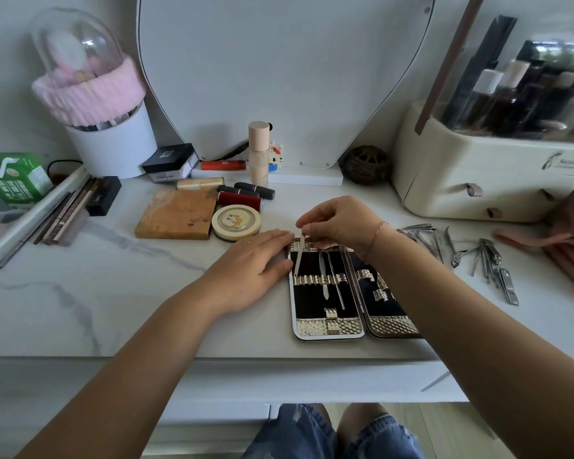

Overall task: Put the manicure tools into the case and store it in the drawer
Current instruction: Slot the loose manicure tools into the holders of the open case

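Denim-clad knees (299,432) under white marble tabletop (113,293), packing under way.
Right grip (338,223) pinches slim steel file (299,256) over open black-and-gold case (328,326); flat left grip (256,260) steadies it. Tilted, the file could miss its loop.

Soft daylight, wide-angle edge distortion

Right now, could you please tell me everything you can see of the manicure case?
The manicure case lies open and flat on the marbled tabletop, near its front edge. Its two hinged halves have black lining, shiny embossed straps and pockets, and a pale rim. Two slim tools sit under the left half's straps. The left hand rests flat against its left edge; the right hand pinches a thin metal strip over the left half. The right forearm hides part of the right half.
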The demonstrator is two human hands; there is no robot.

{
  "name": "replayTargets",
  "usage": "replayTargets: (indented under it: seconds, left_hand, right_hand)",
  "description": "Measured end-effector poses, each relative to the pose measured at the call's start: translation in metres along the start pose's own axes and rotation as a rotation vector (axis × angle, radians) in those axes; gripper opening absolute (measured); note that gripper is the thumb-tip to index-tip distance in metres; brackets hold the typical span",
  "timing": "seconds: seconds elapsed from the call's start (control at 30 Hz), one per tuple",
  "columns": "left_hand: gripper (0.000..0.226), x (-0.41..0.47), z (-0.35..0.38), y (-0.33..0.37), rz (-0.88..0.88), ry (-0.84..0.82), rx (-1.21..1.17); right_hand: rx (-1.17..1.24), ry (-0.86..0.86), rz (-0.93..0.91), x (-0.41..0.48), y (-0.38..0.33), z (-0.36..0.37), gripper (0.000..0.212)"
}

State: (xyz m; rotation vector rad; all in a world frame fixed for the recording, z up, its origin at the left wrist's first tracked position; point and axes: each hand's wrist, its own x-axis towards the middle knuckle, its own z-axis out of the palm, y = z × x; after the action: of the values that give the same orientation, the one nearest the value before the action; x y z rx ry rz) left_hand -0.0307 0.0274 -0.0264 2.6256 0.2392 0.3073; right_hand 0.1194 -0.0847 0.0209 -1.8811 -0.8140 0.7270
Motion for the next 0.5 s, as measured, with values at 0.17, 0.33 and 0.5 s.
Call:
replayTargets:
  seconds: [0.17, 0.33, 0.5]
  left_hand:
    - [0.051, 0.0, 0.0, -0.001, 0.014, 0.005, -0.007]
    - [0.059, 0.0, 0.0, -0.001, -0.002, 0.008, -0.024]
    - [0.046, -0.002, -0.002, 0.003, 0.019, 0.043, -0.074]
  right_hand:
    - [-0.165, 0.004, -0.045, -0.001, -0.002, 0.005, 0.015]
    - [-0.447, 0.068, -0.175, -0.007, 0.0, 0.013, 0.031]
    - [-0.541, 0.167, -0.321, -0.019, 0.009, 0.014, 0.026]
